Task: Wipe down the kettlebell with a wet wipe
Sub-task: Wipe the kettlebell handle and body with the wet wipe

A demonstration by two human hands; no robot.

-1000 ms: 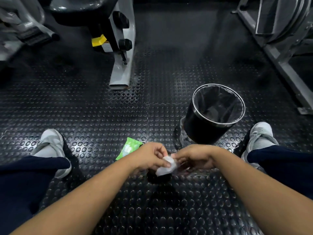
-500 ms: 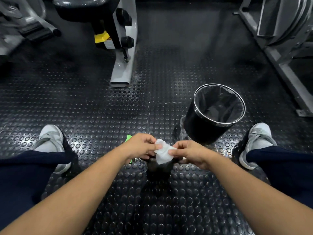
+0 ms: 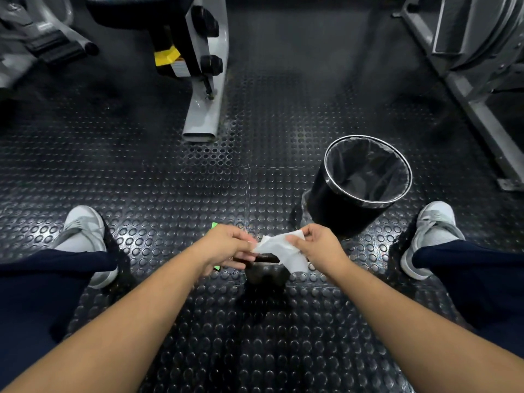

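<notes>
Since the last frame the wet wipe point(image 3: 279, 248) has gone from a bunched wad to a half-spread sheet, and my two hands have drawn a little apart to stretch it. The green packet point(image 3: 215, 224) now shows only as slivers behind the left hand.

Going left to right: the left hand point(image 3: 226, 246) has its fingers curled in, pinching the wipe's left corner between thumb and fingertips. The wipe hangs between the hands, one flap drooping down on the right side. Right under it the kettlebell point(image 3: 266, 275) sits on the studded floor point(image 3: 170, 194) between my feet; it is dark, and its handle is partly covered by the wipe. The right hand point(image 3: 323, 248) is likewise closed in a pinch on the wipe's upper right edge. The black bin point(image 3: 331, 205) stands just beyond that hand.

I judge this as the unfolding step; no wiping of the metal has begun. Next I would want one hand to gather the opened sheet flat against its palm, bring it down onto the handle, and use the other hand to steady the bell.
</notes>
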